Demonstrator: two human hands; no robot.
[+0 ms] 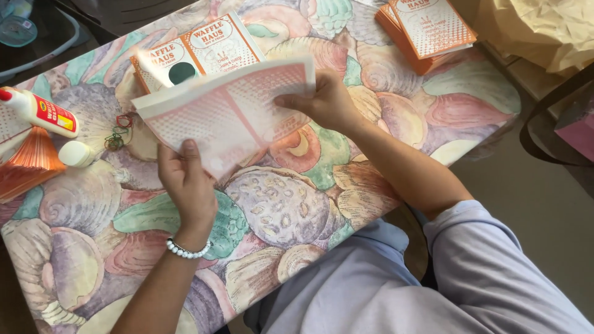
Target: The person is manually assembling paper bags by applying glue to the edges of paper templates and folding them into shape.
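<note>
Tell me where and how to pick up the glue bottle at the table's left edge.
Grip the glue bottle across its white body, coming from above: it lies on its side on the shell-patterned tablecloth, so the long round flank faces up, and its red nozzle is too narrow.

A table (pixel 396 142) with a pastel seashell-patterned cover fills most of the frame. At the left edge lies a white glue bottle (pixel 43 112) with a red tip, a small white cap (pixel 75 153) just below it, and a folded orange paper fan (pixel 28 167) beside that. A tangle of rubber bands (pixel 119 133) sits nearby. At upper right rests a stack of orange printed sheets (pixel 427 31); more printed sheets (pixel 198 52) lie at upper centre.
</note>
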